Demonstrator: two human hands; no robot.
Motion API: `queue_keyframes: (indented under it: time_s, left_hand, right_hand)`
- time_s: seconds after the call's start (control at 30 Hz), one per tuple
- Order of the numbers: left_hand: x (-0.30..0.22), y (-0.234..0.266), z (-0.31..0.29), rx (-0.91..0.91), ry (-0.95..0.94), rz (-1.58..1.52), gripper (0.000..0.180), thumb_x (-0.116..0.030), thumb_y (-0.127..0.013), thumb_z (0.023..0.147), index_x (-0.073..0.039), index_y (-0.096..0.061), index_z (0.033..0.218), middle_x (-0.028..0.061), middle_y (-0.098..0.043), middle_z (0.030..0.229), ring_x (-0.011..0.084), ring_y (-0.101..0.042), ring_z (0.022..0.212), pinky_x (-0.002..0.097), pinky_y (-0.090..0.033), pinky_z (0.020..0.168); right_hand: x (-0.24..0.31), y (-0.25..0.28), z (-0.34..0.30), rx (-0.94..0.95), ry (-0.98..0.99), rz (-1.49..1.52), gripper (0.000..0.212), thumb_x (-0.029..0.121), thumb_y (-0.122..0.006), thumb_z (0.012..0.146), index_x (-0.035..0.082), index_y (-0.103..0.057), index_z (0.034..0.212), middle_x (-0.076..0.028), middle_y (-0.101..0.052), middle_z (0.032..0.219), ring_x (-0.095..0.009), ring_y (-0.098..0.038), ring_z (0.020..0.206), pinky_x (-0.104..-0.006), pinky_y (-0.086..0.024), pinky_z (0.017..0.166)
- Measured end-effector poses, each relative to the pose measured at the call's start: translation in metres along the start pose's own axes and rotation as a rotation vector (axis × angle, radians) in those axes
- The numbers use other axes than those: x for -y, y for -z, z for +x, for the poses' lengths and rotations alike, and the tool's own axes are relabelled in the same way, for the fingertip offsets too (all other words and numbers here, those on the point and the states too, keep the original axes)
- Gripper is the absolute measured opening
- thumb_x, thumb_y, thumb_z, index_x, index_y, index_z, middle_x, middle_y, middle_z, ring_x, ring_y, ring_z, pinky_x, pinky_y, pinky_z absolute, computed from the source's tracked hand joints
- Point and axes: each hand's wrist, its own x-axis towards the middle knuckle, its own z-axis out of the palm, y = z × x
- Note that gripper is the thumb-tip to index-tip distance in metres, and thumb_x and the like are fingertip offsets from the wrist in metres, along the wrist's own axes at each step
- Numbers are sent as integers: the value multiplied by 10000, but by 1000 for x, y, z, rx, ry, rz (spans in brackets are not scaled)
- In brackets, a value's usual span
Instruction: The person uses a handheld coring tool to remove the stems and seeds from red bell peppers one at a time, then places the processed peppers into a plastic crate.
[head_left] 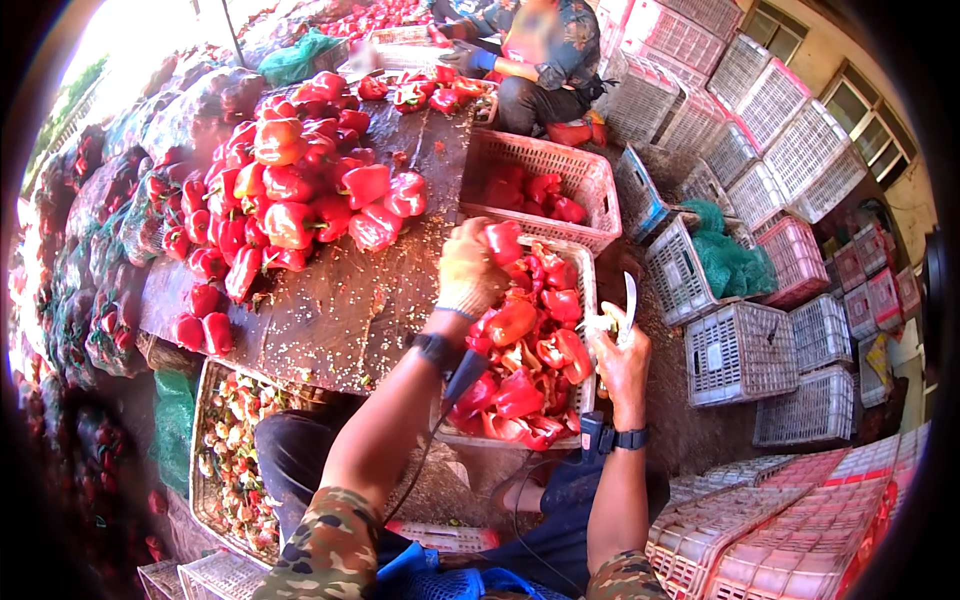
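My left hand (468,270), in a pale work glove, is closed on a red bell pepper (504,240) above the far left part of a crate (588,290). That crate holds many cut red pepper pieces (518,395). At its right side, my bare right hand (624,370) grips a small curved knife (631,298), blade pointing up. A pale pepper core (600,324) is by the thumb of that hand. Whole red peppers (285,185) lie heaped on the wooden table (330,330) to the left, among scattered seeds.
A crate of cores and trimmings (205,480) stands at lower left. Beyond the pepper crate is another pink crate (600,200). Stacked crates (740,350) line the right side; mesh sacks of peppers (95,250) the left. Another person (550,60) sits at the far end.
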Motion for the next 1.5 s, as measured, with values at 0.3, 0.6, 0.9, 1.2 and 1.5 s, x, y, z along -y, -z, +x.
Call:
queue_keyframes:
  time_s: [0.3,0.6,0.9,1.2,1.5]
  left_hand:
    - [-8,52,-62,443,500,-938,430,-89,-790,673,-13,-714,1089,163,-723,907,295,-718,846,389,-574,751]
    - [101,219,-44,-6,188,-67,134,-147,-766,721,-54,-694,787,139,-678,693,261,-677,634,403,-547,617]
    - [305,372,-169,351,403,324,89,-121,-758,668,-74,-734,740,104,-718,752,189,-698,702,349,-565,659]
    - [445,434,-93,-44,524,705,715,-438,-831,683,-64,-663,1269,214,-605,1289,399,-605,1159,468,-501,1041]
    - [520,413,-75,-72,703,567,533,-492,-880,550,-152,-770,945,117,-731,1081,313,-650,1111,412,-543,957]
  right_hand:
    - [71,-91,-13,197,203,-82,424,2,-715,885,-19,-612,1296,-142,-731,1056,-223,-706,964,-363,-567,865]
    - [188,-238,-37,756,554,113,666,-9,-693,851,29,-439,1465,-278,-654,1254,-409,-652,1193,-457,-528,981]
    - [136,-255,-44,894,210,-43,490,92,-706,890,23,-584,1359,-129,-763,922,-207,-737,732,-358,-587,650]
    - [58,-233,-66,909,-138,59,464,-22,-658,885,-65,-591,1342,-120,-741,935,-140,-694,720,-303,-589,609]
    - [-59,-217,-40,964,750,-477,329,76,-740,804,88,-727,1133,-148,-624,1362,-269,-648,1169,-359,-592,886]
